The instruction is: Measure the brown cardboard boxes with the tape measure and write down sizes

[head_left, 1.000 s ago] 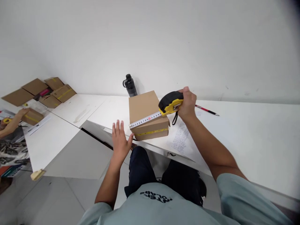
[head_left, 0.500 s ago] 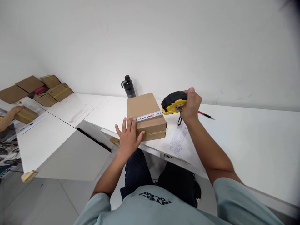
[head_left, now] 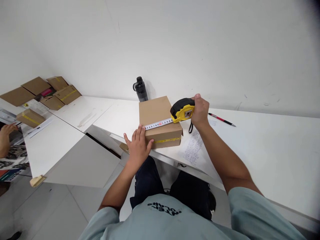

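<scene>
A closed brown cardboard box [head_left: 153, 109] with yellow tape along its front sits near the table's front edge. My left hand [head_left: 138, 145] holds its left front corner, fingers on top and thumb against the front face. A white measuring blade [head_left: 160, 124] crosses the box top, its left end at my left fingertips. My right hand [head_left: 200, 110] is closed around the yellow and black tape measure [head_left: 183, 111], which is just above the right side of the box. A black wrist strap hangs beneath it.
A handwritten paper [head_left: 193, 148] lies right of the box, with a red and black pen [head_left: 222, 120] behind it. A dark bottle [head_left: 140, 89] stands by the wall. Several cartons [head_left: 67, 94] are at the far left, near another person's hand [head_left: 6, 133].
The tape measure has shifted slightly left over the box, while my left hand stays at the corner. At far left, the other person's hand has let go of a small carton and drawn back.
</scene>
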Demonstrator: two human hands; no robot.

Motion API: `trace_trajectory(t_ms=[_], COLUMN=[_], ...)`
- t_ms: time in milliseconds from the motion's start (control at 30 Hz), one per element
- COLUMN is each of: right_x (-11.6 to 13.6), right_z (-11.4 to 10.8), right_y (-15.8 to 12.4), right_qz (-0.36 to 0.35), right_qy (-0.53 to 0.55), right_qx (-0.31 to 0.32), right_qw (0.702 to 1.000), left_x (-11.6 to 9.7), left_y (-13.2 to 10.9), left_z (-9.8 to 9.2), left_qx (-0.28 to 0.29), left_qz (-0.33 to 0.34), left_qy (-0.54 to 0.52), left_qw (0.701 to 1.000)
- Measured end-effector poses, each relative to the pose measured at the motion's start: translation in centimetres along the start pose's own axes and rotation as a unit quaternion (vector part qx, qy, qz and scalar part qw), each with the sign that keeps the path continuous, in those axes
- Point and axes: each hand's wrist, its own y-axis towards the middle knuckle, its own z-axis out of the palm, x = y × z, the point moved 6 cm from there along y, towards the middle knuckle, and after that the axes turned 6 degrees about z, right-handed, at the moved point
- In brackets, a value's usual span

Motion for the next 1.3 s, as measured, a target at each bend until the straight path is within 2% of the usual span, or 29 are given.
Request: trace_trajectory(t_ms=[133,300,400,567,767,900,1033,1167,1300], right_x=[-1.1,-1.3,-1.8,-3.6,-4.7,-4.8,-3.9,-2.8,-2.6], right_z=[-1.7,-3.8,-3.1,-1.3,-1.3,-1.5,-1.2,-0.9,-0.3], right_y=[1.9,2.9,2.2,1.1,1.4,1.3,1.1,1.0,0.7], right_qz=[0.015,-0.001,0.005,0.052,0.064,0.068,0.062,0.055,0.095], right_qy=[-0.002,0.003,-0.017,-0.008,0.003,-0.008,-0.027,-0.025,0.014], right_qx=[-0.019,-0.061,-0.055,-0.037,-0.015,-0.031,-0.034,-0.026,-0.049], right_qw=[1.000,0.998,0.998,0.998,0.998,0.997,0.997,0.998,0.994], left_x=[0.2,0.4,0.4,0.6,0.6,1.3,1.9,0.6,-3.1], left_y=[0.1,0.0,-0.2,-0.4,-0.3,0.4,2.5,5.2,6.9], left_z=[-0.2,0.3,0.7,0.7,0.2,-1.0,-3.2,-4.8,-4.9], left_qx=[0.017,-0.002,-0.022,-0.040,-0.038,-0.032,0.004,0.068,0.045], left_qz=[0.004,0.007,0.014,0.010,0.013,0.011,0.003,0.022,0.098], left_qy=[-0.001,-0.008,-0.020,-0.030,-0.034,-0.055,-0.045,0.021,0.037], left_qw=[1.000,1.000,0.999,0.999,0.999,0.998,0.999,0.997,0.993])
